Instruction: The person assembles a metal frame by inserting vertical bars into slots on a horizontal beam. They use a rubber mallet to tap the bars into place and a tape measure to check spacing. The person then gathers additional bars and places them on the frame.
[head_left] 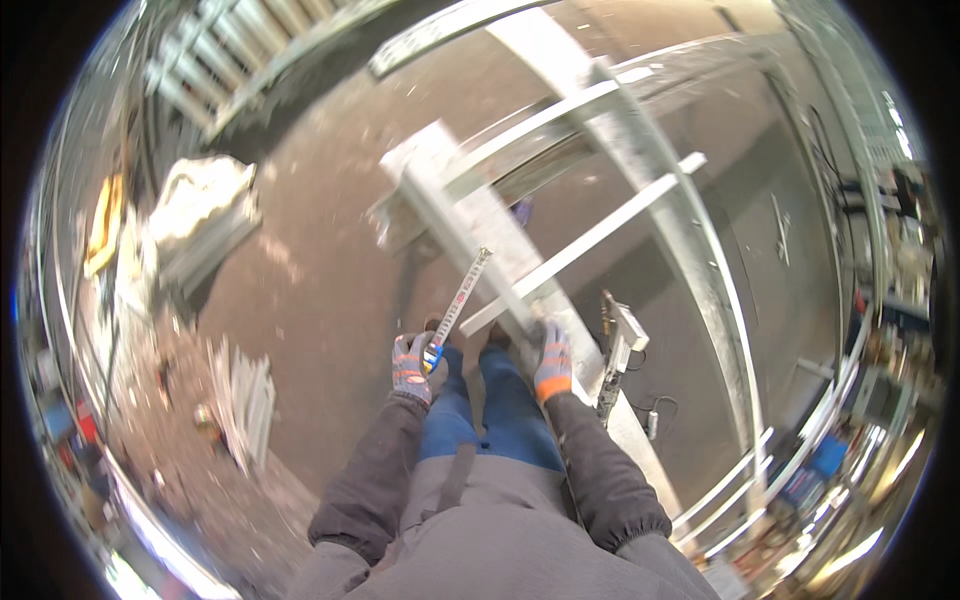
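In my gloved left hand (pixel 412 368) is a tape measure (pixel 432 357), its blue and yellow case held in curled fingers. The marked blade (pixel 463 293) sticks out of it, slanting up and right, its tip beside a light metal bar (pixel 455 225). At that bar's near end is my right hand (pixel 553 362), in a grey and orange glove, with the fingers closed round it; blur softens the contact. A thinner white bar (pixel 590 240) crosses over at an angle. Just right of my right hand a clamp-like metal tool (pixel 622 335) sits on a wide pale beam (pixel 560 315).
A long metal frame (pixel 690 270) extends away on the right. Further off at the left are a pale wrapped bundle (pixel 200 210) and a stack of slats (pixel 240 400). A rack of bars (pixel 235 55) stands at the far left. A cable (pixel 660 405) lies right of the beam.
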